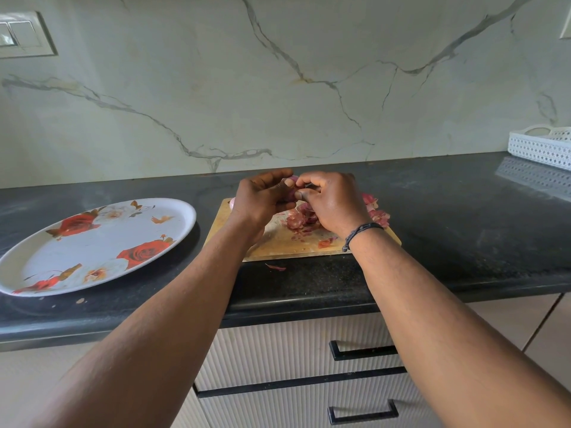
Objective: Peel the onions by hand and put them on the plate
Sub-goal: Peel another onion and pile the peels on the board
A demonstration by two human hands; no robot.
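1. White with red roses, the plate (pixel 92 242) sits at the far left on the black counter (pixel 463 227), nothing on it yet, so no peeled onion has landed there.
2. Next over is the wooden cutting board (pixel 278 242), with one stray bit of skin (pixel 276 267) on the counter just in front of it.
3. Left hand (pixel 262 200) is curled around the onion (pixel 290 193), cupping it above the board. Only a sliver of purple shows between the fingers, so I can't really tell how much skin is left on it.
4. Right hand (pixel 332 205) is pinching at the top of the same onion, thumb and fingertips pressed together on what's probably a flap of skin.
5. Pile of peels (pixel 301 222) lies on the board under the hands, more off to the right.
6. Handling-wise: the onion's small, light and firm, so squeeze away. The dry skin is papery and tears; the layer underneath gets slick. Best to hold the body and pull from the tip end.
7. White basket (pixel 540 146) sits far right.
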